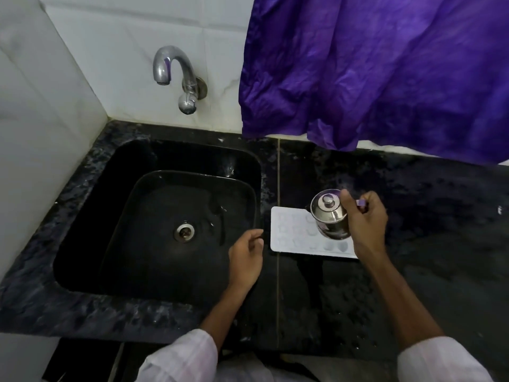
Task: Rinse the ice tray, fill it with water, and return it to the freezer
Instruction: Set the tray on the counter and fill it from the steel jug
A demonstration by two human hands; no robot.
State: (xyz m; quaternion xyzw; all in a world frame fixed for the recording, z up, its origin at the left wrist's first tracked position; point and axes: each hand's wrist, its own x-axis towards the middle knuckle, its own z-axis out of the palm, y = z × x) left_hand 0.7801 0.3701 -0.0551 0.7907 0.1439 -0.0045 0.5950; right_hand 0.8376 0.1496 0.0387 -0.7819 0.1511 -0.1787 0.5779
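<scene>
Left hand point(246, 256) loosely curled, right hand point(363, 216) gripping steel jug point(329, 215) over left-right ice tray point(292, 232)

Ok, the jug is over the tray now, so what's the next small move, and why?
Probably tip the steel jug a little further toward the tray so water runs into its cups. The right hand holds the jug by its handle above the tray, which lies flat on the counter beside the sink. The left hand is free and could steady the tray's near edge.
</scene>
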